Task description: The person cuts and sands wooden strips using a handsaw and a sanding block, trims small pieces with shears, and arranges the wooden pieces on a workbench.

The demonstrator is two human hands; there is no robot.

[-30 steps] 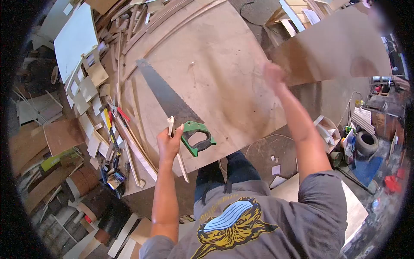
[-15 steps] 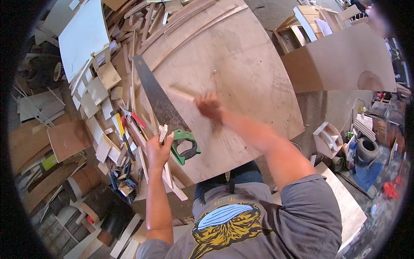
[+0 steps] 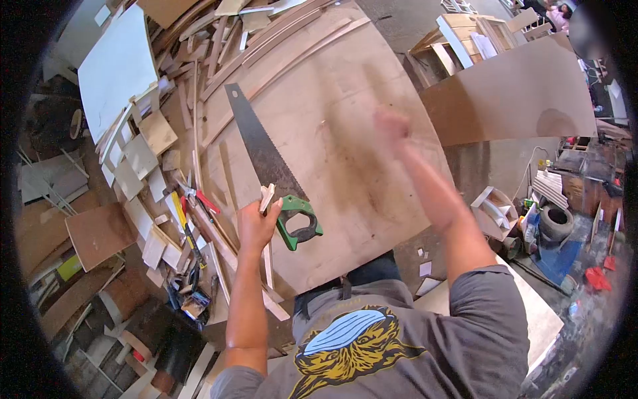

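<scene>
My left hand [image 3: 256,227] is closed on small pale wood pieces [image 3: 267,197] that stick up between thumb and fingers. Its thumb lies against the green and black handle [image 3: 299,223] of a hand saw. The saw's dark blade [image 3: 262,143] lies on the plywood sheet [image 3: 292,266], tip pointing away from me, teeth to the right. My right hand [image 3: 392,124] is over the right part of the sheet, blurred by motion and curled like a fist. What it holds, if anything, is too smeared to make out.
Wood strips and offcuts [image 3: 156,133] crowd the sheet's left side, along with red-handled pliers [image 3: 207,201] and a yellow-black tool [image 3: 181,213]. Long strips [image 3: 286,33] lie at the far edge. A brown board [image 3: 512,93] stands to the right. Another person [image 3: 559,14] is in the far background.
My right hand has swept away and to the right across the sheet; a pale strip seen at it before no longer shows clearly. My left hand and the saw have shifted slightly right.
</scene>
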